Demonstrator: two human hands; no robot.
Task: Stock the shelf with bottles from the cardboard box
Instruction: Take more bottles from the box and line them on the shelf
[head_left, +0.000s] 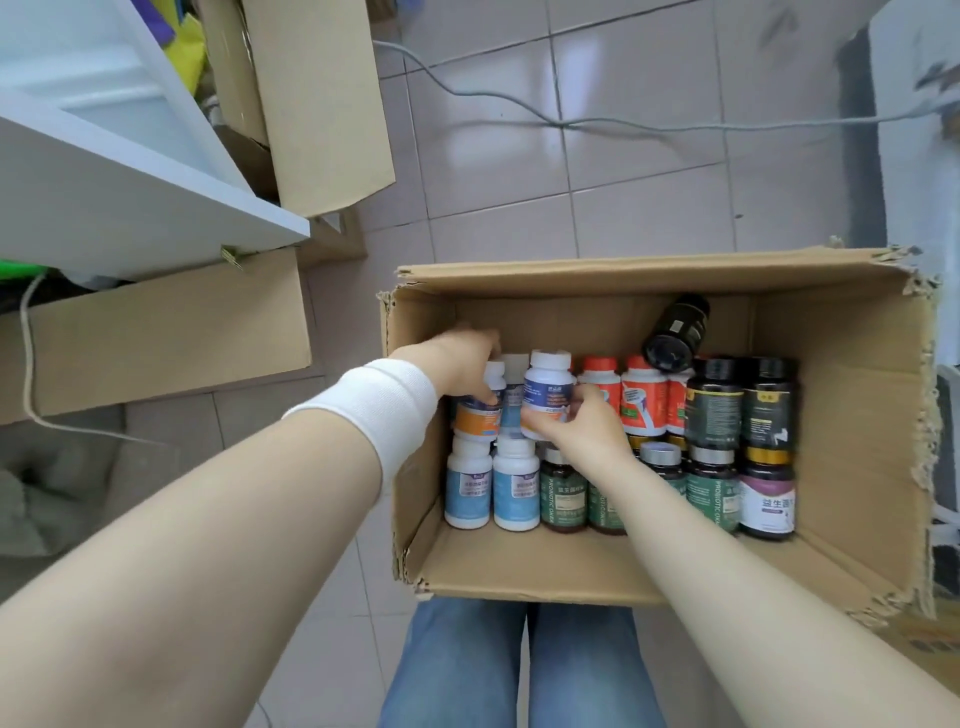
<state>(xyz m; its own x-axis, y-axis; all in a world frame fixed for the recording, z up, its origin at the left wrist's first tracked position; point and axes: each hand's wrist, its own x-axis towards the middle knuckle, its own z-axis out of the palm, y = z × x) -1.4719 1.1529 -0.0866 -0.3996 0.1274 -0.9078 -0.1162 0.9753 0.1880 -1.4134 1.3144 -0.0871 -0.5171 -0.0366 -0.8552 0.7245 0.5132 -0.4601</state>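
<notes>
Nearest the camera, two legs in jeans (519, 665) stand on the tiled floor (623, 197), and both bare forearms reach forward and down into the open cardboard box (857, 415) just ahead of them. The left forearm wears a white wristband (379, 410).

Inside the box, the near row holds two white bottles with blue labels (491, 488), then green-labelled bottles (711, 493) and a purple-labelled one (768, 499) at the right end. Beyond them stand orange-and-white bottles (644, 400) and two dark bottles (743, 405). A black bottle (675, 332) lies tilted on top, leaning toward the far wall.

The right hand (582, 431) curls its fingers around a white bottle (548, 395) with a blue-and-orange label, gripping it near the base; the bottle is upright among the others in the back-left part of the box. The left hand (462, 358) closes over the cap end of a second bottle (480, 410) with an orange band, just beside the first.

Farther left, a white shelf (130, 208) juts out above other cardboard boxes (156, 332). A grey cable (571, 122) trails across the far floor.
</notes>
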